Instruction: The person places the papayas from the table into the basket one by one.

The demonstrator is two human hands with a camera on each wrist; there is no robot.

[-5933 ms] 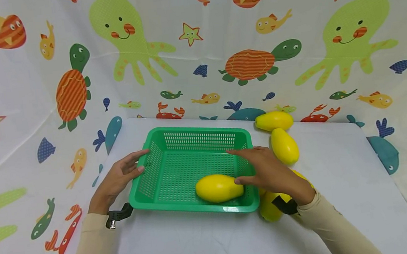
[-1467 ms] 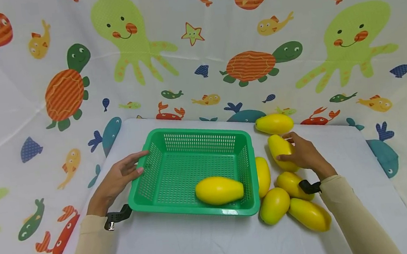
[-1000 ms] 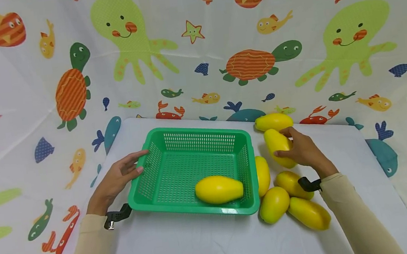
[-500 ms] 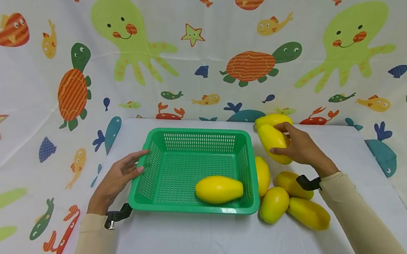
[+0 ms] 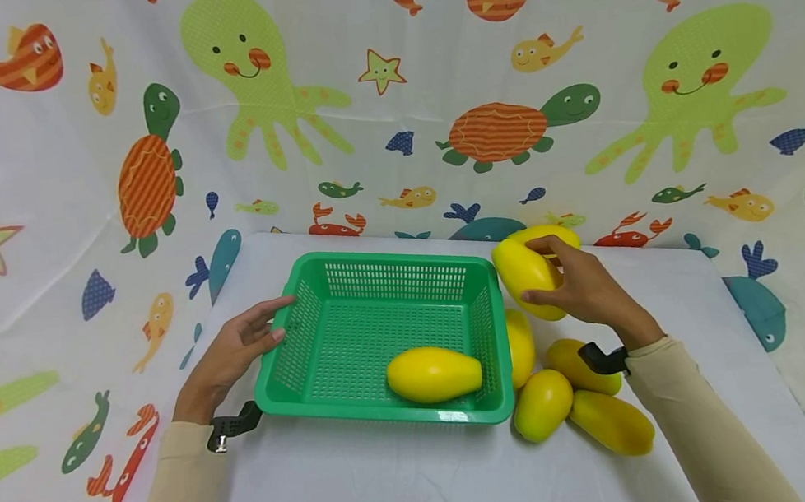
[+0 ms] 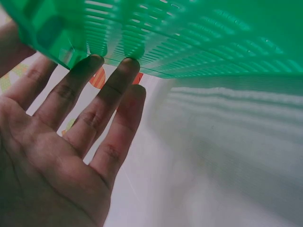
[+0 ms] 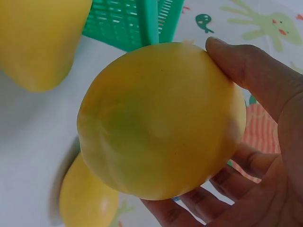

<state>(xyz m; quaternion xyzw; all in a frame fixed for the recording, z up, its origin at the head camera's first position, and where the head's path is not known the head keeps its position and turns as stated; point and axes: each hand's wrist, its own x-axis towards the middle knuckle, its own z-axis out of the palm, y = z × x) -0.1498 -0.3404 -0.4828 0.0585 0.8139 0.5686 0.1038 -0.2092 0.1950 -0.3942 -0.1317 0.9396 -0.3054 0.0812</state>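
My right hand (image 5: 585,286) grips a yellow papaya (image 5: 526,277) beside the basket's right rim, thumb on the near side and fingers round the far side. In the right wrist view the papaya (image 7: 161,123) shows its rounded, slightly greenish end, raised over the table. The green plastic basket (image 5: 373,253) has slotted walls; one papaya (image 5: 433,374) lies in its near right part. At the basket's left wall is my left hand (image 5: 233,351), its fingers extended. The left wrist view shows those fingertips (image 6: 129,65) against the outside of the slotted wall.
Several more papayas lie right of the basket: one at the back (image 5: 557,235), one by the right wall (image 5: 521,347), and a near cluster (image 5: 543,406). A white cloth (image 5: 400,491) covers the table. A sea-animal curtain (image 5: 376,22) rises behind it.
My right hand has left the basket, gripped a papaya among those on the right, lifted it and carried it left towards the basket's rim. My left hand has stayed in place.
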